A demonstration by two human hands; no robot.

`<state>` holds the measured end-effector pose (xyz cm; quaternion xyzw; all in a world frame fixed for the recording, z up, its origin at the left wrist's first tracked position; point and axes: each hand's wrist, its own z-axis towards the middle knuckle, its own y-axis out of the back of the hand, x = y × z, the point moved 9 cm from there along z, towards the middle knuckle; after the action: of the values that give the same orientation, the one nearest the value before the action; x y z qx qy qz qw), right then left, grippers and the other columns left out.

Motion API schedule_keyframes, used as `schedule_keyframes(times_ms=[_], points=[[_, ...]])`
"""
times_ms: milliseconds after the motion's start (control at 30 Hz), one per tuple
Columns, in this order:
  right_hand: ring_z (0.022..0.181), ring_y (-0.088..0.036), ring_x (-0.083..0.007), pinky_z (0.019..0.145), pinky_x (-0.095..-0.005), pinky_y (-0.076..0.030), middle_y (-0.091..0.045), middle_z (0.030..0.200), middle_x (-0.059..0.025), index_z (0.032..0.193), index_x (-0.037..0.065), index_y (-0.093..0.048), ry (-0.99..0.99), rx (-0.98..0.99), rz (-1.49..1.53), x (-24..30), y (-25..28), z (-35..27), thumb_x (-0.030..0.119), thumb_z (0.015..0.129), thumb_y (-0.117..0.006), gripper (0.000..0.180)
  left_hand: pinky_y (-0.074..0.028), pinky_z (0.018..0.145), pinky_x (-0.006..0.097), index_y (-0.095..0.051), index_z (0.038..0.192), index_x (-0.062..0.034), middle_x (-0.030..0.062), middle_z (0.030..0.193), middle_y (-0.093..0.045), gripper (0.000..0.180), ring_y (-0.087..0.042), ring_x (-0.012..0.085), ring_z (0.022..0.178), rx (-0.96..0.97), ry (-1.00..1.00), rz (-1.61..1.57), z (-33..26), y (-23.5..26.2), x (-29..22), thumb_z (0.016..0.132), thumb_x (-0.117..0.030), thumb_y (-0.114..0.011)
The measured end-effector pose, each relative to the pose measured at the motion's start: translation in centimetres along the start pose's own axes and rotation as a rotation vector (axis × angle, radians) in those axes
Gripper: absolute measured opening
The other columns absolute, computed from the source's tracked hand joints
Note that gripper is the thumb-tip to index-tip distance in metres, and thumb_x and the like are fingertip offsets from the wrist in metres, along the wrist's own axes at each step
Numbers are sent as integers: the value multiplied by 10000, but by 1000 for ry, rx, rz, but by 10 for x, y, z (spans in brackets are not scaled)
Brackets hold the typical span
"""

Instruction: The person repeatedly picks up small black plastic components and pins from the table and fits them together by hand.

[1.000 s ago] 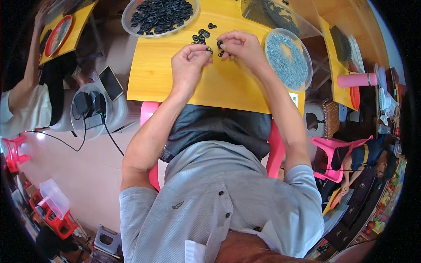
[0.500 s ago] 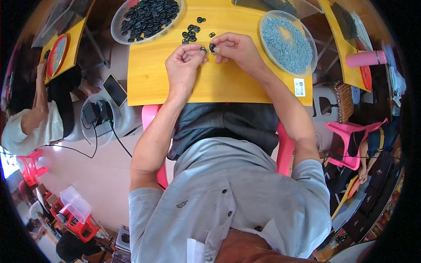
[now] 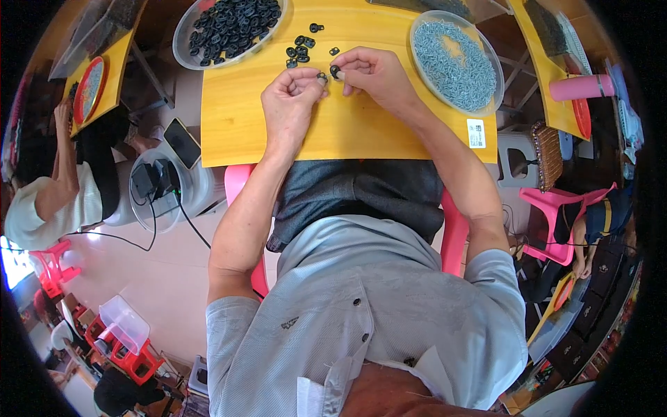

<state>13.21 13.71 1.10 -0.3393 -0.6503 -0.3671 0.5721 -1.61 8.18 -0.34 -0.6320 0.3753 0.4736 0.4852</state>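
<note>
Both hands meet over the middle of a yellow table (image 3: 243, 132). My left hand (image 3: 286, 108) is closed, pinching a small black part (image 3: 322, 76) between thumb and fingertips. Close beside it, a small rounded black part (image 3: 335, 71) is pinched in my closed right hand (image 3: 379, 78). A narrow gap separates the two parts. Just beyond my fingers lie several loose black two-holed plastic parts (image 3: 301, 51); a single small black piece (image 3: 334, 51) sits apart from them, near my right fingers. The exact kind of these parts is too small to make out.
A clear round tub (image 3: 182, 50) heaped with black parts stands at the far left. Another clear tub (image 3: 495, 94) at the right holds many small silvery metal pieces. A white label (image 3: 476, 133) lies near the front right edge. Co-workers sit at both sides.
Both hands stay close together with the same black parts pinched in them. The view has shifted slightly, and my right fingers have turned a little around their part.
</note>
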Motion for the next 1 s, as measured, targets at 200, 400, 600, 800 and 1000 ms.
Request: schedule_keyframes(times_ms=[200,400,600,800,1000], points=[[713,-642,-79,642,-206,-499,-678,853,-24,1077,-23,-659,10,18,-16,2,-3,-1,58,900,-638,196,-512,681,213,-642,992,72,88,816,-690,156,-655,110,715,6,13,13,1,0,3,842,30,-650],[666,-649,-89,598,-206,-490,-684,795,-44,1040,-54,-660,70,7,1,6,-4,-2,83,881,-637,211,-530,689,219,-647,1016,78,100,840,-698,162,-672,123,736,24,36,-20,1,-2,4,863,24,-651],[746,-647,-96,678,-212,-506,-684,892,-43,1065,-31,-657,47,-10,10,-1,-1,0,51,899,-642,185,-534,679,222,-645,1005,88,108,841,-699,150,-675,128,739,39,50,-5,1,-4,3,871,22,-650],[747,-644,-101,689,-220,-508,-680,893,-46,1041,-35,-655,30,-3,38,0,-3,0,46,895,-645,168,-532,662,221,-643,1000,86,108,827,-697,146,-669,124,722,49,43,3,1,-5,2,872,16,-657],[739,-637,-98,679,-216,-500,-677,881,-44,1029,-31,-652,41,-1,71,3,-6,0,49,894,-644,157,-538,657,223,-641,1003,85,112,825,-698,149,-673,131,717,57,53,-28,2,-5,5,877,11,-669]])
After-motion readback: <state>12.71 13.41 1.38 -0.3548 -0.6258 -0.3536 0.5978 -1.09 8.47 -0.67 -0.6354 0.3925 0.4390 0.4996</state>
